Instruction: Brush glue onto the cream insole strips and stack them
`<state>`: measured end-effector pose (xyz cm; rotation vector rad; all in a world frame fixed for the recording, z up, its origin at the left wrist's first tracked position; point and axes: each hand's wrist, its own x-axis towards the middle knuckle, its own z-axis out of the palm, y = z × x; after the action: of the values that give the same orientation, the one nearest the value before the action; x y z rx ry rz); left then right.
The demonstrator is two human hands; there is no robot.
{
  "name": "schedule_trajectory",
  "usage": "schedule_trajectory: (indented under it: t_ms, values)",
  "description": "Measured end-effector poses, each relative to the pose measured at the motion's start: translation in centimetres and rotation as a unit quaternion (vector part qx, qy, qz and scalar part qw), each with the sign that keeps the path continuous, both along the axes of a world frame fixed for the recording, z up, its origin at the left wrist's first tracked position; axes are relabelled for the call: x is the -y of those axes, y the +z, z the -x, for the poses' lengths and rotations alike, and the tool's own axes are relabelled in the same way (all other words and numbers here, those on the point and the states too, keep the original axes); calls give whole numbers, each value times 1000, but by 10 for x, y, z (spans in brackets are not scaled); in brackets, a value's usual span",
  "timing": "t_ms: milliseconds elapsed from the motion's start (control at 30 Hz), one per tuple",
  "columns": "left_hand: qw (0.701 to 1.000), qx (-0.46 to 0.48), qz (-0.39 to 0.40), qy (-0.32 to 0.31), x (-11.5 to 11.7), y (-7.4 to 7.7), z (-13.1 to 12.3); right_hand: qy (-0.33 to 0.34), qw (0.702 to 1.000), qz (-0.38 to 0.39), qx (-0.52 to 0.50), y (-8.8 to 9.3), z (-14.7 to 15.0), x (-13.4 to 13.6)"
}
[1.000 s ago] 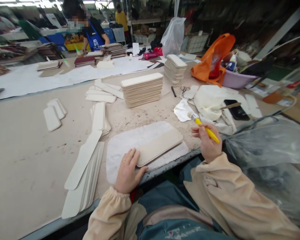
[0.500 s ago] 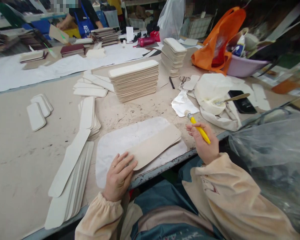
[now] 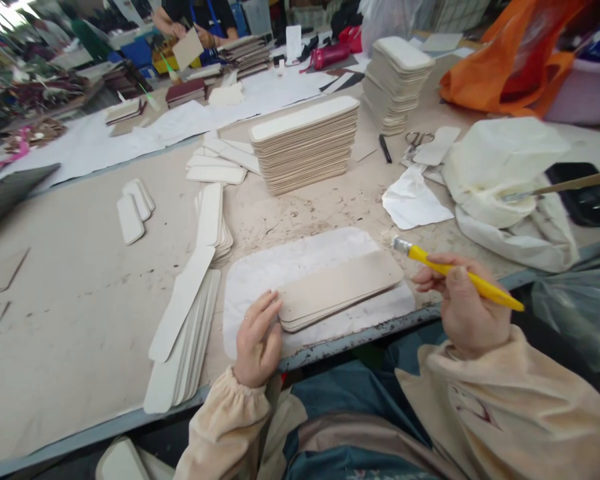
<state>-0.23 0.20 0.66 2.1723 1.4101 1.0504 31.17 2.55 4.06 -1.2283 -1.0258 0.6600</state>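
My right hand (image 3: 473, 303) grips a yellow-handled brush (image 3: 430, 260), its bristles pointing left, just off the right end of a beige board strip (image 3: 343, 287). That strip lies on at least one more of the same shape, on a white rounded sheet (image 3: 260, 267) at the table's front edge. My left hand (image 3: 259, 337) rests against the strip's left end, fingers extended and holding nothing. Left of it, long pale strips (image 3: 183, 360) lie fanned out, with shorter pieces (image 3: 213, 217) behind them.
A tall stack of strips (image 3: 310, 150) stands behind the sheet, another stack (image 3: 397, 87) beyond it. To the right are scissors (image 3: 419, 140), a black pen (image 3: 385, 148), a white container (image 3: 500, 160) with a stick in it, and a phone (image 3: 587, 200). A co-worker (image 3: 200, 27) is across the table.
The camera view has turned left, so things appear shifted right. My left hand has slid off the strip's top to its end. The brush has swung to a flatter angle, away from the white scrap.
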Motion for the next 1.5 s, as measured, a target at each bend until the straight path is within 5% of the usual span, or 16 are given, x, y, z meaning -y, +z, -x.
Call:
schedule_trajectory:
  t_ms: [367,933,1133,1500]
  values:
    - [995,-86,57,-14,-9,0,-2,144,979,119,-77,2,46,3]
    - [996,-16,87,28,-6,4,-5,266,944,168,101,12,117,-7]
    - [996,-41,75,33,-7,-2,-5,220,944,158,190,11,97,-18]
    - [994,-98,49,14,-10,-6,-1,64,921,155,352,23,-1,-42]
